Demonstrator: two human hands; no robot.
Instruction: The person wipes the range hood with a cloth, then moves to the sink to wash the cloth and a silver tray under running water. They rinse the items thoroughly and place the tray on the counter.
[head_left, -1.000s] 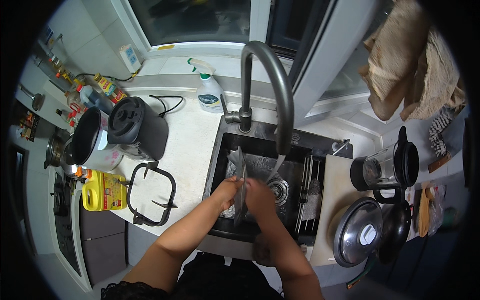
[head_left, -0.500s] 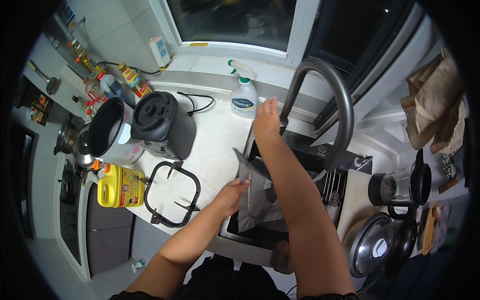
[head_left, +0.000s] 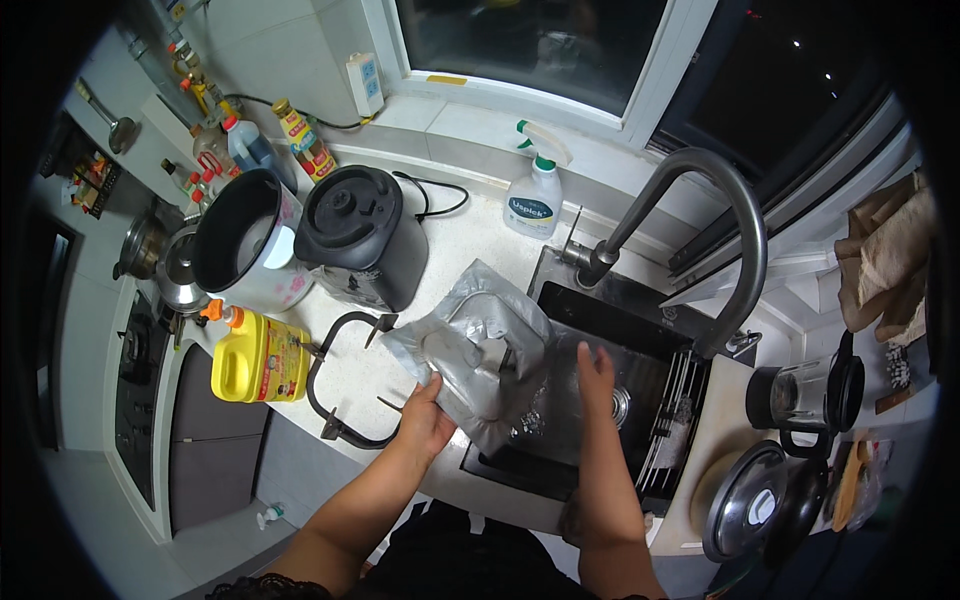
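My left hand (head_left: 425, 420) is closed on the near-left edge of a square, silver-grey sheet (head_left: 468, 335) with a raised middle, like a foil stove liner. Its broad wet-looking face is tilted up, and it overlaps the left part of the dark sink (head_left: 580, 355) and the white counter. Just right of the sheet and apart from it, my right hand (head_left: 597, 378) hovers over the sink, fingers stretched out and nothing in them. Beyond that hand rises a grey curved faucet (head_left: 745, 215) with an upright lever (head_left: 572, 228). Scattered bright drops show on the sink floor near the drain (head_left: 618, 405).
On the counter left are a black pan-support ring (head_left: 318, 395), a yellow jug (head_left: 262, 355), a dark lidded container (head_left: 360, 235) and a large pot (head_left: 240, 240). A spray bottle (head_left: 532, 200) stands behind the sink. Right sit a blender jug (head_left: 805, 385) and a lidded pan (head_left: 742, 500).
My right hand has come back from beside the faucet's base to over the sink. My left hand has lifted the sheet left and turned its face up. The view has shifted.
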